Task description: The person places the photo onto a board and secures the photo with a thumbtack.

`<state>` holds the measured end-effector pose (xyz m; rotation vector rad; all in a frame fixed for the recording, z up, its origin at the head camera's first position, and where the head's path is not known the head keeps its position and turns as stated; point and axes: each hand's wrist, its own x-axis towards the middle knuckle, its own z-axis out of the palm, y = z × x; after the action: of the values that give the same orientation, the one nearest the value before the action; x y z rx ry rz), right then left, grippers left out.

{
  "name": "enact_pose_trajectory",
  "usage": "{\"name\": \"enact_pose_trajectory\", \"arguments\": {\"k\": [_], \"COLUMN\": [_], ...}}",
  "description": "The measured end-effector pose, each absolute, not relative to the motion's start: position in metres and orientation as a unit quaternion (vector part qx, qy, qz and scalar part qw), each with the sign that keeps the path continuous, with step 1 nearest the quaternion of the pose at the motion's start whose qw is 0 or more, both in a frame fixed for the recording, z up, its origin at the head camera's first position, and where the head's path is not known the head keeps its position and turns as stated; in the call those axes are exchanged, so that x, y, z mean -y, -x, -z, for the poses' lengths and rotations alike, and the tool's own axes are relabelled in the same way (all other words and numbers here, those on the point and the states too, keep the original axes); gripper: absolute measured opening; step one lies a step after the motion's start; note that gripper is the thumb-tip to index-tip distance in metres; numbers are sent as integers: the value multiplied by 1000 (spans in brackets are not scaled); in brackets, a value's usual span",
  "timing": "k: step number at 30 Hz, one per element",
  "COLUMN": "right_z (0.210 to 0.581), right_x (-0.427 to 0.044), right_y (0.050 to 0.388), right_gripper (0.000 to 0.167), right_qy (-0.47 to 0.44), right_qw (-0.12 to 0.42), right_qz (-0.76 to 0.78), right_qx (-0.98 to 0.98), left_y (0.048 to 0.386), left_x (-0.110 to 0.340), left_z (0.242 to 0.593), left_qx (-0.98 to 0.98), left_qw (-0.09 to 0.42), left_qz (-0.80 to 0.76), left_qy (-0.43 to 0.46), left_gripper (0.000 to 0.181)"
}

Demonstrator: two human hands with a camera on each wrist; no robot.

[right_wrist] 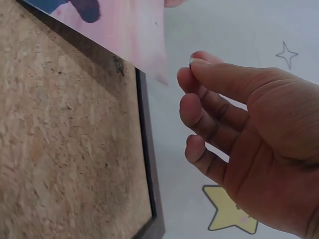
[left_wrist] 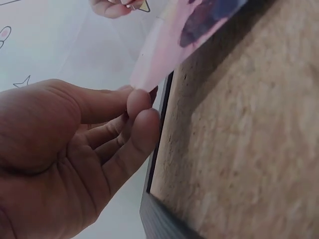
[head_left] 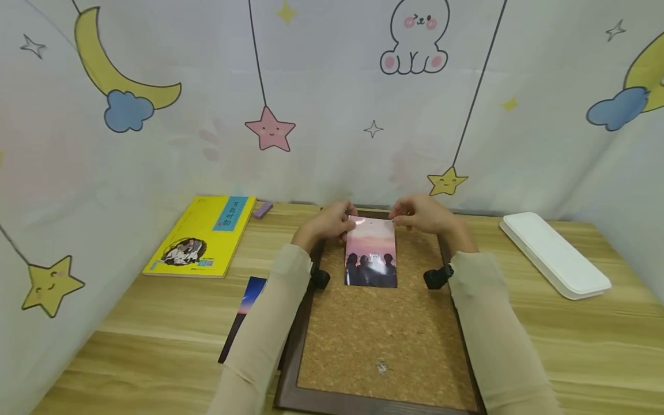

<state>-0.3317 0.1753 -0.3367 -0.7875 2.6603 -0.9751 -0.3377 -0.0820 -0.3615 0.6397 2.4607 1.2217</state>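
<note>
A glossy photo [head_left: 370,248] of dark silhouettes under a pink sky is held over the upper part of a framed cork board [head_left: 384,328]. My left hand [head_left: 332,222] pinches the photo's upper left corner between thumb and finger, as the left wrist view shows at the pink corner [left_wrist: 149,67]. Beside the upper right corner is my right hand [head_left: 422,213]. In the right wrist view its thumb and forefinger pinch a tiny whitish pin-like thing [right_wrist: 191,60], mostly hidden by the fingertips. There, the hand [right_wrist: 259,114] stands apart from the photo corner.
Left of the board lie a yellow book [head_left: 202,239], a small purple block [head_left: 263,210] and another photo [head_left: 244,311], partly covered by the left sleeve. A white case [head_left: 555,253] lies at right. A small shiny cluster [head_left: 382,367] sits low on the cork. A patterned curtain [head_left: 332,115] hangs behind.
</note>
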Motion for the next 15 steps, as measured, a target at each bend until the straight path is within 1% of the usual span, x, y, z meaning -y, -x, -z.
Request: {"name": "enact_pose_trajectory", "arguments": {"k": [3, 8, 15], "right_z": [344, 353, 364], "right_x": [-170, -163, -158], "right_y": [336, 340, 347], "right_gripper": [13, 13, 13], "right_qy": [271, 265, 273], "right_qw": [98, 117, 146], "right_qz": [313, 302, 299], "right_qx": [-905, -908, -902], "left_y": [337, 335, 331], "left_x": [81, 76, 66], "left_z": [363, 363, 366], "left_qx": [-872, -893, -906], "left_qw": [161, 154, 146], "left_qz": [-409, -364, -350], "left_qy": [-217, -214, -191], "left_gripper": [23, 29, 26]}}
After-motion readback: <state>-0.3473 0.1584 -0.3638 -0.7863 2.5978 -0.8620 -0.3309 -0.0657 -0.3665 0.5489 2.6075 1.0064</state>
